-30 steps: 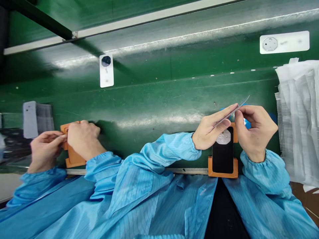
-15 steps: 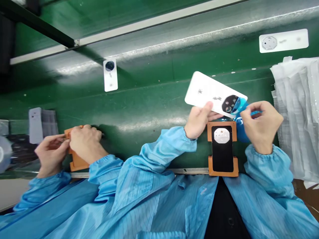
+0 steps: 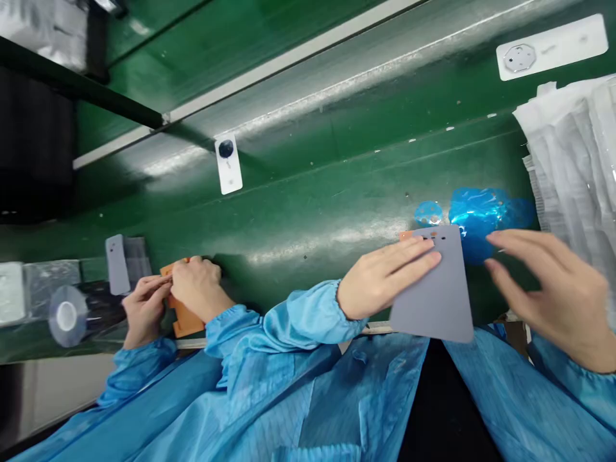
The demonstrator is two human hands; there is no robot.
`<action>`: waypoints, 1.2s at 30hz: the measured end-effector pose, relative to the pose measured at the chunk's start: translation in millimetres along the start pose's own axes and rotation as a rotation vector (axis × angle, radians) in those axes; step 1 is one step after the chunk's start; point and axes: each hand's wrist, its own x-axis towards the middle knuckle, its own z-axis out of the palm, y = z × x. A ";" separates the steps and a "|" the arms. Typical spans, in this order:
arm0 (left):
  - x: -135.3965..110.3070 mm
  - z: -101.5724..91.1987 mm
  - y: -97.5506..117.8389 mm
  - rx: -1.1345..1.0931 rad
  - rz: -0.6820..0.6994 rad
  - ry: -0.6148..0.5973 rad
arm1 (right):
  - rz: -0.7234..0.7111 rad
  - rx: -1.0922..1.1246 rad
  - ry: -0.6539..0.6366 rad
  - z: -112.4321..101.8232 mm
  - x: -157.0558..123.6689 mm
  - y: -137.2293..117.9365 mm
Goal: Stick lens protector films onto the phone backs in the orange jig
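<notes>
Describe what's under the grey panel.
An orange piece shows beside the far-left corner of the grey panel, with the left hand partly on top. Whatever else lies beneath is covered.

Your only view looks from your head, facing forward and down. It sits close above the green counter (image 3: pixel 308 212), with your blue jacket (image 3: pixel 370 398) at the bottom.

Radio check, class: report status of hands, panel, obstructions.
Left hand on grey phone back panel; right hand open, empty. Panel over orange jig. Blue film near right hand.
</notes>
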 end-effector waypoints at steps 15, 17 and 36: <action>-30.8 47.5 14.6 0.405 0.103 -0.038 | -0.414 0.062 -0.197 32.7 -33.1 -0.9; -32.2 49.1 15.2 0.400 0.095 -0.043 | -0.411 0.074 -0.196 33.9 -33.6 -0.3; -35.5 63.7 13.7 0.481 -0.137 -0.177 | -0.270 0.029 -0.366 59.6 -28.5 0.4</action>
